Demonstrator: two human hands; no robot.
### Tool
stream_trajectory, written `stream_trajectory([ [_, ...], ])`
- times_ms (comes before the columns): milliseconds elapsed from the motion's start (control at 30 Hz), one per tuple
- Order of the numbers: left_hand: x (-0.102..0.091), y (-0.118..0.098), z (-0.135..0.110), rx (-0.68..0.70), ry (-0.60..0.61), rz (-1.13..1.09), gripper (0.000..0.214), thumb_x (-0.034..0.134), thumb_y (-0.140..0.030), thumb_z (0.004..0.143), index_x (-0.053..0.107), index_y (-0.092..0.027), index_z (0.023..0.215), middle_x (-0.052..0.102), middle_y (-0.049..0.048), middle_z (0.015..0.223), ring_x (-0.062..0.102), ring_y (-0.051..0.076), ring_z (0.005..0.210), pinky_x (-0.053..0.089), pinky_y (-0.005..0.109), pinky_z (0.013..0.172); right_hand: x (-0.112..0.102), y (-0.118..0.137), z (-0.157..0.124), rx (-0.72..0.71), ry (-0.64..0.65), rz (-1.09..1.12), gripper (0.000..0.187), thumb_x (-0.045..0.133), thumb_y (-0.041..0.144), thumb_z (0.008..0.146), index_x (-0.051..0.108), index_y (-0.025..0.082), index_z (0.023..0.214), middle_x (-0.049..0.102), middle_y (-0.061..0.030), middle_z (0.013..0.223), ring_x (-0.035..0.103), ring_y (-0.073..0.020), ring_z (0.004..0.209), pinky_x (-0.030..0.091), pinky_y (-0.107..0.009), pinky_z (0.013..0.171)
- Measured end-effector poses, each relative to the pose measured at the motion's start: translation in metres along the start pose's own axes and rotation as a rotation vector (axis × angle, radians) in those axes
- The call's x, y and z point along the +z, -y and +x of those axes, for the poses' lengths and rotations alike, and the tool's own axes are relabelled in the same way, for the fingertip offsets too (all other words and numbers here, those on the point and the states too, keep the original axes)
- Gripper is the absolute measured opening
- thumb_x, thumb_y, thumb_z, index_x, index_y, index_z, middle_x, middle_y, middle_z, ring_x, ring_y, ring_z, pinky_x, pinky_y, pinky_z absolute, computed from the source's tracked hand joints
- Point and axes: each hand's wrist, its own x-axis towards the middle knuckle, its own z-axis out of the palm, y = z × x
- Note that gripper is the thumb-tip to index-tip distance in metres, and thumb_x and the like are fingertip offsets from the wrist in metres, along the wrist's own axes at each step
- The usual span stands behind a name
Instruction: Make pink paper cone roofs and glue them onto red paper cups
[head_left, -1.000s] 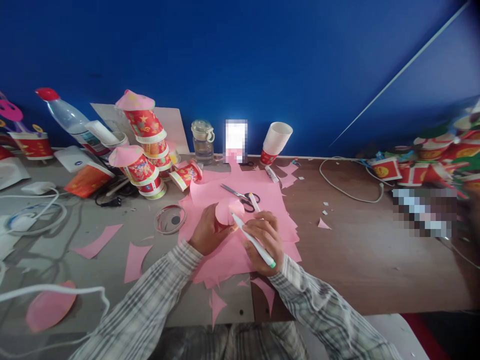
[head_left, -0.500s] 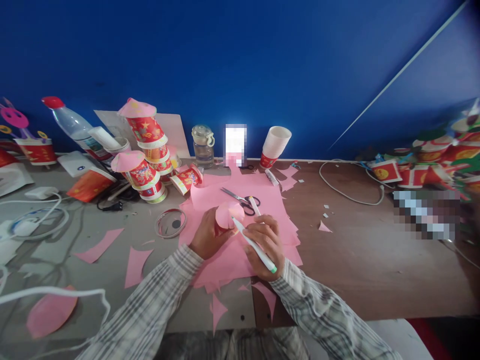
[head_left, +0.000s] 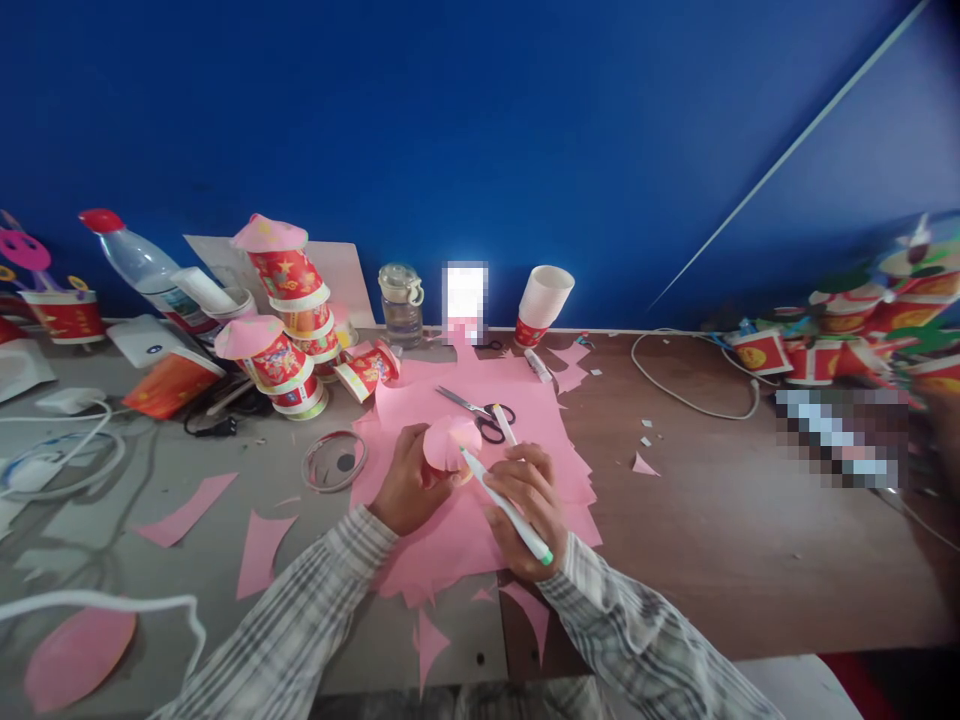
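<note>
My left hand point(head_left: 405, 482) is closed round a small paper cup capped with a pink paper cone point(head_left: 448, 441), held just above the pink paper sheets point(head_left: 525, 400). My right hand point(head_left: 529, 492) grips a white marker with a green end point(head_left: 507, 507); its tip touches the cone's right edge. Black-handled scissors point(head_left: 480, 411) and a second white pen point(head_left: 504, 424) lie on the pink paper just beyond the hands.
Stacked red cups with pink caps point(head_left: 281, 315) stand at the back left beside a water bottle point(head_left: 142, 265) and a glass jar point(head_left: 400, 304). A tape ring point(head_left: 334, 461) lies left of the hands. White cups point(head_left: 543, 303), cables point(head_left: 690, 395), pink scraps point(head_left: 187, 508) and more red cups point(head_left: 862, 330) lie around.
The view has tilted up slightly, so everything sits lower in the frame. Both hands keep their hold on the cone-capped cup and the marker, with the tip still at the cone.
</note>
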Motion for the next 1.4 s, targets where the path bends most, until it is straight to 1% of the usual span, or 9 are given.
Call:
stream_trajectory([
  [100,0.0,0.003,0.0,0.015,-0.004,-0.023,0.065,0.069,-0.037,0.055,0.04,-0.021,0.112,0.047,0.0087,0.106,0.047,0.025,0.103,0.045,0.044,0.089,-0.001,0.001,0.001,-0.002,0.01,-0.003,0.033,0.061,0.019,0.075,0.066,0.022,0.107,0.071,-0.0043,0.086,0.062,-0.0256,0.094,0.056,-0.048,0.081],
  [267,0.002,0.009,-0.003,-0.024,0.006,-0.085,0.074,0.069,-0.039,0.055,0.032,-0.022,0.117,0.049,0.0102,0.114,0.048,0.027,0.106,0.044,0.047,0.089,-0.003,0.005,0.001,-0.005,0.021,-0.01,0.034,0.061,0.018,0.073,0.066,0.022,0.107,0.071,-0.0047,0.085,0.062,-0.0267,0.095,0.056,-0.049,0.081],
  [467,0.003,0.012,-0.005,-0.003,-0.02,-0.082,0.072,0.069,-0.038,0.054,0.035,-0.022,0.115,0.051,0.0104,0.112,0.05,0.027,0.105,0.046,0.045,0.087,-0.002,0.007,0.0,-0.025,0.024,-0.018,0.035,0.061,0.018,0.071,0.066,0.022,0.106,0.071,-0.0053,0.084,0.062,-0.0284,0.093,0.055,-0.051,0.078],
  [733,0.005,0.014,-0.006,0.09,-0.103,0.006,0.074,0.07,-0.038,0.054,0.033,-0.021,0.115,0.049,0.0105,0.11,0.048,0.026,0.104,0.045,0.043,0.088,-0.003,0.008,0.001,-0.04,0.029,-0.025,0.034,0.061,0.019,0.073,0.066,0.023,0.106,0.071,-0.0044,0.084,0.062,-0.0269,0.095,0.054,-0.048,0.081],
  [833,0.004,0.012,-0.004,0.109,-0.098,0.039,0.073,0.071,-0.037,0.052,0.036,-0.02,0.113,0.049,0.0101,0.108,0.048,0.025,0.101,0.045,0.043,0.087,-0.002,0.007,0.0,-0.049,0.023,-0.024,0.034,0.061,0.019,0.072,0.066,0.022,0.105,0.07,-0.0044,0.084,0.061,-0.0265,0.095,0.053,-0.048,0.081],
  [967,0.003,0.01,-0.003,0.106,-0.088,0.065,0.071,0.071,-0.038,0.051,0.037,-0.02,0.111,0.049,0.0105,0.105,0.047,0.026,0.099,0.044,0.046,0.086,-0.002,0.008,-0.001,-0.05,0.035,-0.031,0.035,0.06,0.019,0.072,0.065,0.023,0.107,0.07,-0.0037,0.083,0.062,-0.0267,0.094,0.054,-0.049,0.081],
  [1167,0.003,0.011,-0.004,0.105,-0.095,0.055,0.073,0.071,-0.037,0.05,0.036,-0.019,0.111,0.049,0.0109,0.105,0.047,0.027,0.099,0.045,0.046,0.085,-0.003,0.009,-0.001,-0.054,0.054,-0.033,0.035,0.061,0.02,0.072,0.065,0.024,0.106,0.07,-0.0031,0.081,0.063,-0.0272,0.092,0.053,-0.049,0.08],
  [1267,0.004,0.012,-0.004,0.104,-0.095,-0.001,0.073,0.07,-0.037,0.052,0.034,-0.02,0.113,0.048,0.0111,0.109,0.047,0.027,0.103,0.044,0.045,0.088,-0.003,0.009,-0.001,-0.055,0.057,-0.04,0.034,0.06,0.02,0.072,0.065,0.024,0.106,0.07,-0.003,0.081,0.063,-0.0271,0.093,0.052,-0.05,0.082],
  [1400,0.006,0.015,-0.005,0.106,-0.106,-0.037,0.078,0.069,-0.041,0.053,0.03,-0.02,0.117,0.045,0.0132,0.115,0.045,0.029,0.109,0.042,0.047,0.092,-0.001,0.009,-0.001,-0.061,0.056,-0.027,0.033,0.061,0.02,0.072,0.065,0.023,0.105,0.07,-0.0029,0.081,0.062,-0.0263,0.094,0.051,-0.048,0.083],
])
